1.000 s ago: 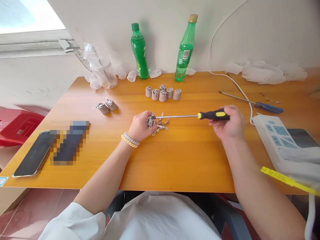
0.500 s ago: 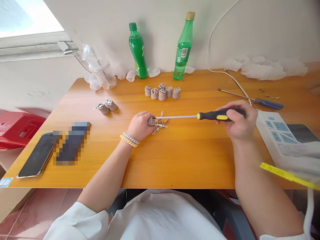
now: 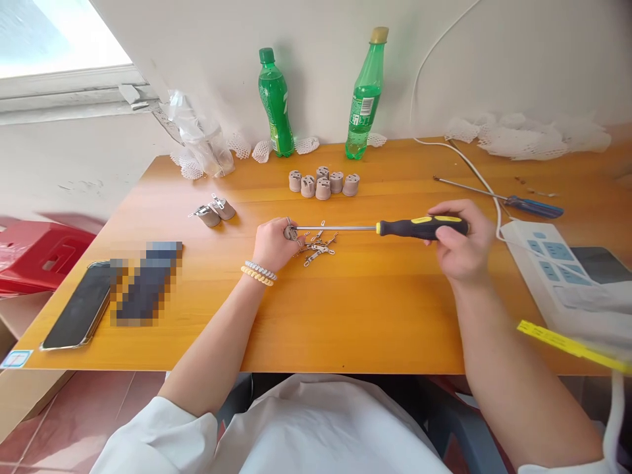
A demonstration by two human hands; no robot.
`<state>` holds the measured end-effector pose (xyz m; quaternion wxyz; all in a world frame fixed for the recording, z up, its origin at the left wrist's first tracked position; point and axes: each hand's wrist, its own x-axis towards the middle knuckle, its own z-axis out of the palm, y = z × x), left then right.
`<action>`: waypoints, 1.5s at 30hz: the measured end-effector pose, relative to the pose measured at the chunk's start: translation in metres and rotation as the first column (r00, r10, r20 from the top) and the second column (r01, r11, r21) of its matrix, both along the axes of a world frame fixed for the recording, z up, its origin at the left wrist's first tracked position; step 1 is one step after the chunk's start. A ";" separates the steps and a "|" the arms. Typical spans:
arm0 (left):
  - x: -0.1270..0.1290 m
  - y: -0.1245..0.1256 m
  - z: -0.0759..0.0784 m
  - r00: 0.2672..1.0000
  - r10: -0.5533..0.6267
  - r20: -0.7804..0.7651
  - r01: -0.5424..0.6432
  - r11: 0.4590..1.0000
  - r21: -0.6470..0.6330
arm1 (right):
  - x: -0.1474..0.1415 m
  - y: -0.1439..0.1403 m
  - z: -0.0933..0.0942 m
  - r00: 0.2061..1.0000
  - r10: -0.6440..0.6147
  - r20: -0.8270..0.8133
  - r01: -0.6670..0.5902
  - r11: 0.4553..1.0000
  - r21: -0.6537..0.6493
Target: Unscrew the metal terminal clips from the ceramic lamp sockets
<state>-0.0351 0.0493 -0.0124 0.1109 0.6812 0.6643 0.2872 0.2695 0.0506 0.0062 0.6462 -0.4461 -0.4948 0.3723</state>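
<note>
My left hand [image 3: 272,243] is closed around a small grey ceramic socket [image 3: 289,232] with a metal bracket, held on the wooden table [image 3: 355,309]. My right hand [image 3: 459,247] grips the black-and-yellow handle of a long screwdriver [image 3: 390,228]. Its shaft lies level and its tip meets the socket in my left hand. Several loose metal brackets [image 3: 316,248] lie on the table just right of my left hand.
Several bare grey sockets [image 3: 323,184] sit in a cluster behind; two with brackets [image 3: 214,211] lie to the left. Two green bottles [image 3: 275,103] stand at the wall. A blue screwdriver [image 3: 513,202], a power strip [image 3: 548,263] and a phone [image 3: 79,313] lie at the sides.
My left hand and the socket shifted slightly left, and the screwdriver followed. My right hand regripped the handle, turning it.
</note>
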 end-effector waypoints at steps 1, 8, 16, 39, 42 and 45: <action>-0.001 0.000 -0.001 1.000 0.006 -0.015 -0.006 1.000 0.001 | -0.002 -0.001 0.001 0.999 -0.007 0.053 0.004 0.999 0.053; 0.001 -0.001 -0.004 0.978 -0.015 -0.209 0.017 1.000 0.009 | 0.002 0.004 0.012 0.982 -0.064 0.179 0.039 0.989 0.140; 0.008 -0.005 0.001 0.911 -0.099 -0.400 0.087 0.995 -0.049 | 0.006 0.014 0.025 0.991 0.008 0.135 -0.032 0.984 0.176; 0.011 -0.003 0.013 0.857 -0.220 -0.465 0.148 0.971 -0.187 | 0.026 0.017 0.017 0.957 0.259 0.132 -0.257 0.966 -0.033; 0.010 -0.003 0.012 0.858 -0.232 -0.459 0.161 0.969 -0.188 | 0.026 0.017 0.017 0.970 0.194 0.144 -0.185 0.980 -0.079; 0.009 -0.003 0.010 0.859 -0.232 -0.456 0.165 0.969 -0.182 | 0.027 0.015 0.018 0.974 0.141 0.179 -0.140 0.990 -0.015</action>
